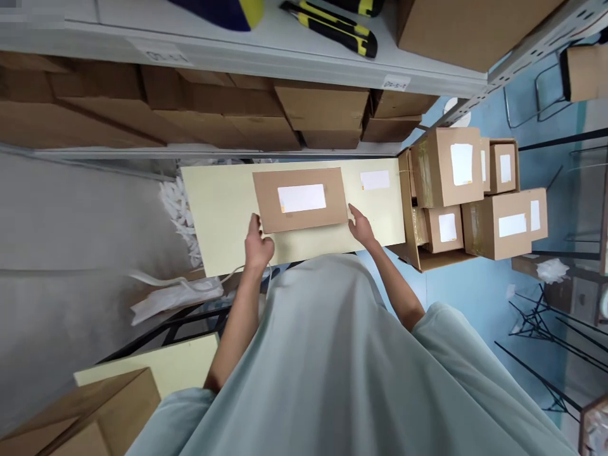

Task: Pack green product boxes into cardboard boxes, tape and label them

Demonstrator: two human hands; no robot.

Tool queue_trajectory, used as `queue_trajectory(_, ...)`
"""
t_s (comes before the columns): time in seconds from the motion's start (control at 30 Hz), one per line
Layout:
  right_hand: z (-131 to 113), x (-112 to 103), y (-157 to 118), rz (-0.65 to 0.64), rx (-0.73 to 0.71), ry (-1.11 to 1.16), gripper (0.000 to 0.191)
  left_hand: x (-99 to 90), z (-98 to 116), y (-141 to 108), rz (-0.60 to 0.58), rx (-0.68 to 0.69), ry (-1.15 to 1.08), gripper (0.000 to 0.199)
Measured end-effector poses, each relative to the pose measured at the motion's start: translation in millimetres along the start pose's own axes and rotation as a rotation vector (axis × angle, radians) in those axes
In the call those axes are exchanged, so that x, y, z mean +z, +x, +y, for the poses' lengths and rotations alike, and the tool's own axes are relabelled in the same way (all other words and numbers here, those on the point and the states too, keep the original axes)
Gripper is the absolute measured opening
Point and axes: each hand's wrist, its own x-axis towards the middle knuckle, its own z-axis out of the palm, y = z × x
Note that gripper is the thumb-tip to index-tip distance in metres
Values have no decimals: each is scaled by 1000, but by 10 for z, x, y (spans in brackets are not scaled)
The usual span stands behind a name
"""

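Note:
A brown cardboard box [304,220] with a white label [302,197] on its top lies on the pale yellow board [221,209]. My left hand [259,244] is at the box's lower left corner, fingers apart and holding nothing. Near the box's right side is my right hand [361,226], also with its fingers apart and nothing in it. Whether either hand touches the box is hard to tell. To the right of the box, a second white label [375,180] lies flat on the board.
At the right, a large open carton [437,259] holds several labelled boxes. A shelf [266,54] beyond the board bears yellow-black cutters [335,30], with rows of cardboard boxes [323,104] beneath. More cardboard [118,411] stands at the lower left. White packing pieces [179,212] lie left of the board.

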Motion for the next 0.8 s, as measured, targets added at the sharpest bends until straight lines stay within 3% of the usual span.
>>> queue_trajectory(0.07,38,-190,128,126,34,-27,64,2,145,16,102,-39,-29,101)
queue_trajectory(0.13,85,-410,305,259,71,-63,59,70,360,48,138,7,-56,94)
queue_trajectory(0.23,166,-729,618,397,101,-128,58,304,762,103,83,142,-84,79)
queue_trajectory(0.37,273,-987,1020,459,160,-173,61,785,1291,154,-98,248,-95,66)
queue_trajectory(0.47,337,-1026,1260,484,204,-201,73,1174,1576,201,-265,292,-53,65)
queue_trajectory(0.57,392,-992,1411,522,229,-260,79,1505,1724,279,-384,334,0,64)
queue_trajectory(0.7,434,-888,1463,564,217,-340,66,1785,1760,368,-413,312,63,62)
queue_trajectory(0.8,417,-713,1439,497,42,-477,54,1902,1737,398,-398,297,124,60)
